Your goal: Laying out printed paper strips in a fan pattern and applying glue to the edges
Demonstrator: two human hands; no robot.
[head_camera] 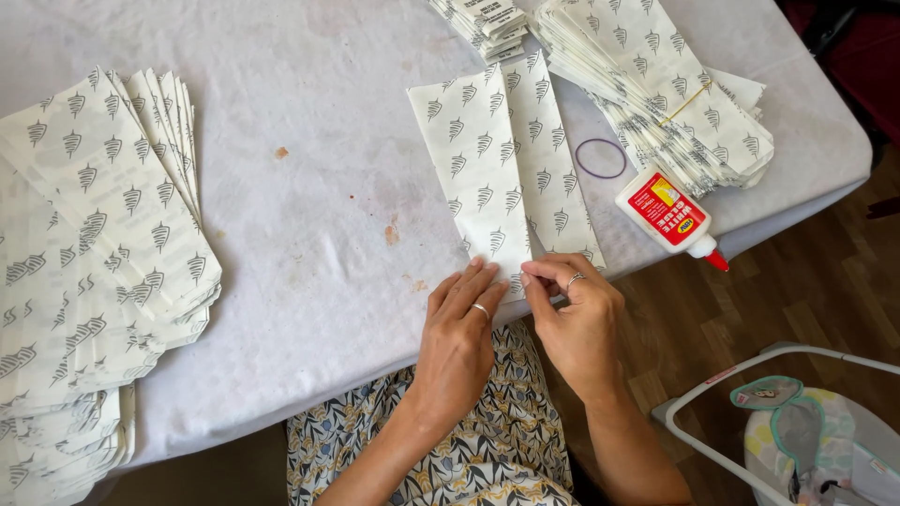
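A long folded sheet of white paper printed with grey leaf shapes (502, 169) lies on the white-covered counter (309, 244), its near end at the edge before you. Just right of it sit a purple rubber band (600, 158) and a white glue bottle with a red label (667, 215); stacks of the same printed paper (94, 262) flank it. Your left hand (459, 328) presses flat, fingers spread narrowly, on that near end. Your right hand (577, 314) pinches its edge between thumb and fingers.
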